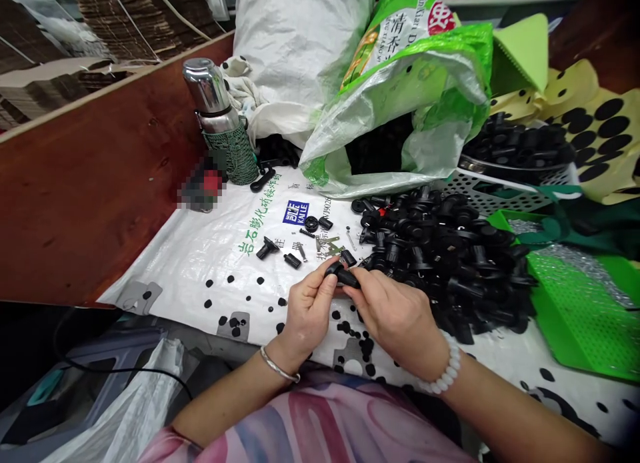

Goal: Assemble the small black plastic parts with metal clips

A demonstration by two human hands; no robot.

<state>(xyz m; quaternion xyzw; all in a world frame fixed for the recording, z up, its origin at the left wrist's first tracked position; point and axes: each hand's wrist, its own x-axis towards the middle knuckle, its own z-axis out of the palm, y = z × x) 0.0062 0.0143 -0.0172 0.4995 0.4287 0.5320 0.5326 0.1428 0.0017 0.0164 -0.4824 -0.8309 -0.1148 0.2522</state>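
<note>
sheeting (185, 269), white and printed, covers the table beside a red-brown board (100, 176). left hand (309, 309) and right hand (395, 313) pinch a small black part (343, 274) between them, fingers nearly closed. a heap of black parts (440, 249) lies just right of it; a flask (220, 126) and an open green bag (400, 109) stand behind.

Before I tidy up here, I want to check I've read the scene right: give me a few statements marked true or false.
1. The left hand and right hand meet at a black item. True.
2. The metal flask lies on its side. False: it stands upright.
3. The green-and-white bag is open. True.
4. The green tray is left of the black pile. False: it is to the right.
</note>
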